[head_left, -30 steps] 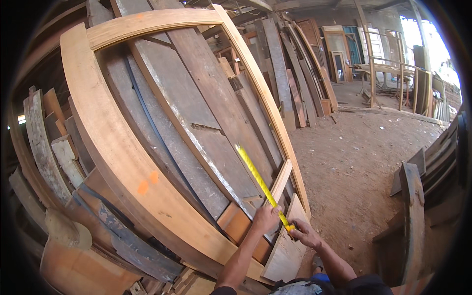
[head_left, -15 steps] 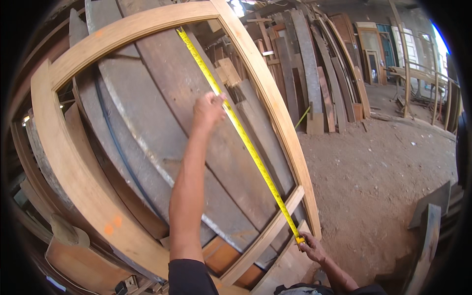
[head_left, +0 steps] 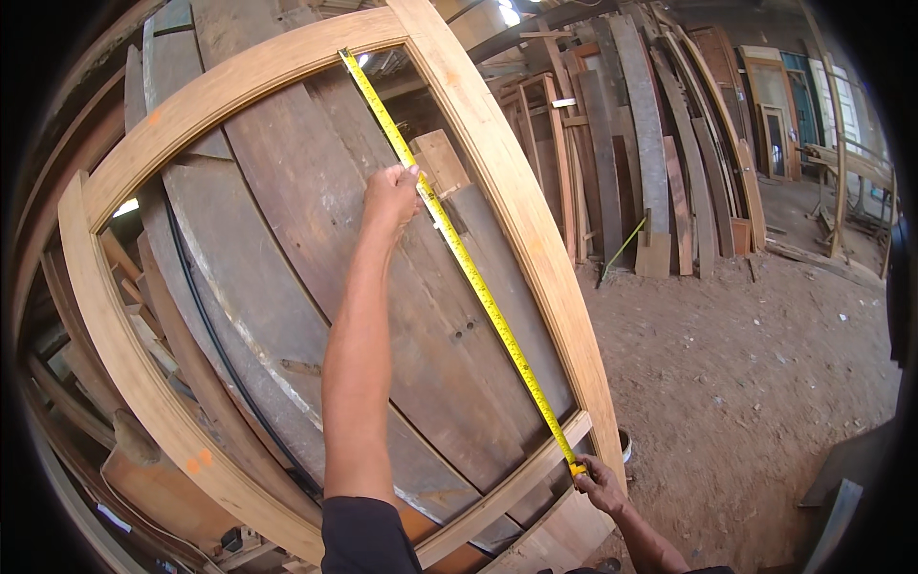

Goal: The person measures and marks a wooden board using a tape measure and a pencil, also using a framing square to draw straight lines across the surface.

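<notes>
A yellow tape measure (head_left: 492,311) is stretched lengthwise across the opening of a pale wooden frame (head_left: 526,258). Its far end meets the inner edge of the frame's top rail. My left hand (head_left: 392,196), arm reaching far forward, has its fingers closed on the blade in the upper part of the opening. At the lower right my right hand (head_left: 601,483) grips the tape at its near end, just past the frame's lower crossrail (head_left: 507,493). The tape's case is mostly hidden by that hand. Orange marks show on the frame's left side.
Broad weathered boards (head_left: 287,220) lean behind the frame. Upright planks (head_left: 641,124) stand at the back, with a green strip (head_left: 623,251) beside them. Bare dirt floor (head_left: 727,373) spreads to the right. Dark boards (head_left: 841,517) sit at lower right.
The tape's far end has shifted up onto the top rail's inner edge; before, it hung just inside the opening. Both hands keep their hold, and the view has turned slightly.
</notes>
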### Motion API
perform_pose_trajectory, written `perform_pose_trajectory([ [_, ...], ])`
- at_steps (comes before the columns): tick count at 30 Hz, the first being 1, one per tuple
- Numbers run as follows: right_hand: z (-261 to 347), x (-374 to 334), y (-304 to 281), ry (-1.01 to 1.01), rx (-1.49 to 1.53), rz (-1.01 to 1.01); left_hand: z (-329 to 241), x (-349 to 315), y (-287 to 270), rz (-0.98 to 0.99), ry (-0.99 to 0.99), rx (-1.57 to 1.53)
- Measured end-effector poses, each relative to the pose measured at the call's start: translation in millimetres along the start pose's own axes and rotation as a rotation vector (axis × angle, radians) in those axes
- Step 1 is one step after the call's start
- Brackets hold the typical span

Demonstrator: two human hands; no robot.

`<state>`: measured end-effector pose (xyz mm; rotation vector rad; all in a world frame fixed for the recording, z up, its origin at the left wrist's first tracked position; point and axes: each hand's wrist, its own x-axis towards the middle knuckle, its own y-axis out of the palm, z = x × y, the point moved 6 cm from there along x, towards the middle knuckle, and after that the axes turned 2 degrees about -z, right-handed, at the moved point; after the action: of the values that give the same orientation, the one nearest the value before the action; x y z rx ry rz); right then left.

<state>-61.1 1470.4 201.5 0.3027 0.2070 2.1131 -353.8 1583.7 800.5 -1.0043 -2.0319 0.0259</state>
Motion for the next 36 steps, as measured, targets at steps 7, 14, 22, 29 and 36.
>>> perform_pose_trajectory([
  [7, -16.9, 11.1, -2.4, 0.030, 0.067, 0.029, 17.9, 7.5, -12.1, 0.007, -0.025, -0.035],
  [14, -71.6, 25.9, -40.9, -0.071, -0.234, -0.027, 17.6, 11.4, 4.9, -0.007, -0.055, 0.069],
  [22, -98.6, 39.0, -34.3, 0.198, -0.039, -0.085, 74.7, 94.2, -49.7, 0.112, -0.062, -0.102],
  [29, -124.7, 48.5, -17.6, 0.101, -0.053, -0.210, 81.5, 100.2, -65.5, 0.107, -0.112, -0.059],
  [36, -120.5, 47.7, 4.7, 0.099, -0.278, -0.460, 76.8, 102.0, -71.1, 0.096, -0.123, -0.036],
])
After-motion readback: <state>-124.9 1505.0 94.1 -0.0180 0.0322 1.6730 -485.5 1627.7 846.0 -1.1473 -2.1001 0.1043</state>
